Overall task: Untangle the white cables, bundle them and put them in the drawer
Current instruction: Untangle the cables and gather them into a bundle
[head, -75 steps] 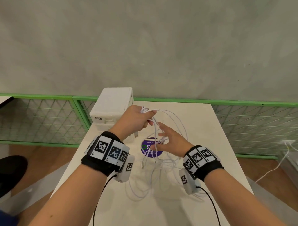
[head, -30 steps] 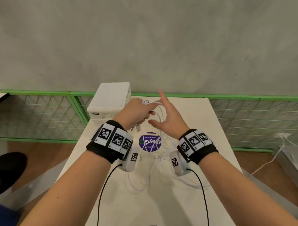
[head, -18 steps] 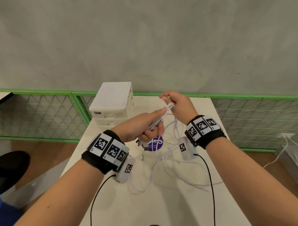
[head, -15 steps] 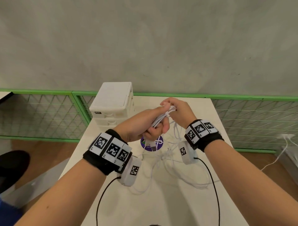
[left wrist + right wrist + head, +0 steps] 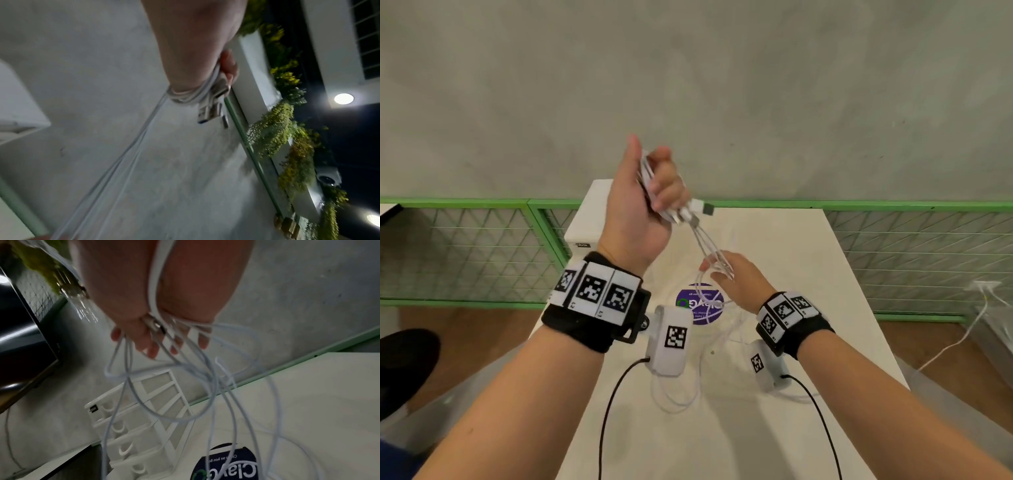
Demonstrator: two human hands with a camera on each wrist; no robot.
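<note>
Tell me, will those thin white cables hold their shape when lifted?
Probably not: the thin white cables sag in limp loops below the right hand. Likely light too, since the left hand grips several easily.

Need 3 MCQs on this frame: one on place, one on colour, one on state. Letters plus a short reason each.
1. Where is the left hand compared with the right hand?
A. Raised above it
B. Flat on the table
C. Inside a drawer

2. What colour is the round sticker on the table?
A. Red
B. Purple
C. Yellow

3. In what state are the white cables between the two hands?
A. Coiled and tied
B. Pulled into straight strands
C. Lying loose in the drawer unit

Key: 1 A, the head view shows the left hand up against the wall; 2 B, purple disc with white lettering; 3 B, strands run straight from the left hand's grip down through the right fingers.
</note>
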